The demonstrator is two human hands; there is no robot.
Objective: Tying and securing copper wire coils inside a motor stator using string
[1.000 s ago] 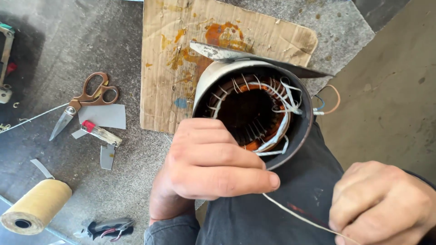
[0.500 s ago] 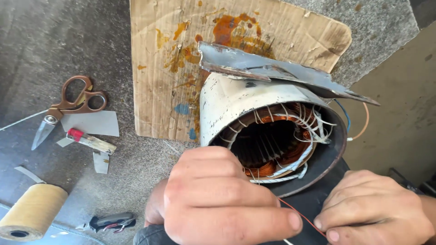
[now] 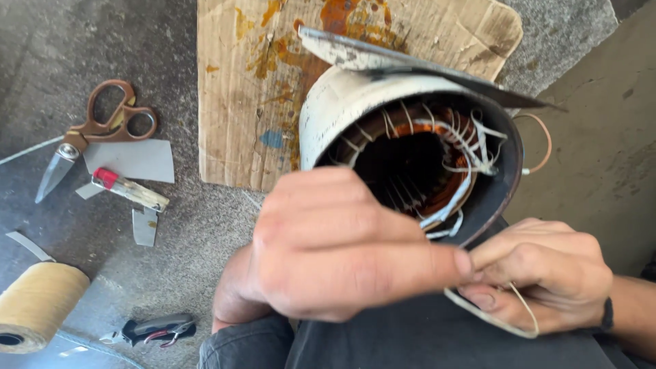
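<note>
Resting against the lap in the centre right of the frame, a motor stator (image 3: 355, 109) in a white-painted housing is steadied with its open bore turned toward the camera; copper windings (image 3: 447, 198) and pale lacing cord (image 3: 471, 147) are seen inside the bore. The left hand (image 3: 335, 253) is laid across the lower rim, its fingers pressed together and its fingertip brought against the right hand (image 3: 540, 273); a thin pale cord (image 3: 523, 307) is pinched by the right hand's fingers at the lower right, and a loop of it is drawn below the palm.

Several risks can be judged from this; the cord could be snapped or slipped from the pinch if it is pulled too sharply; the enamel of the windings could be scraped if the cord is dragged hard over the coil ends; a finger could be cut by the thin bent metal plate (image 3: 410, 61) lying over the top of the housing; the stator could be rolled off the lap, since it is braced by one hand only.

On the floor at the left, scissors (image 3: 96, 133), a small red-tipped tool (image 3: 130, 190), grey paper scraps (image 3: 133, 160), a spool of yellow thread (image 3: 37, 304) and a dark folded tool (image 3: 154, 328) are left lying; stained cardboard (image 3: 246, 82) is spread behind the stator.
</note>
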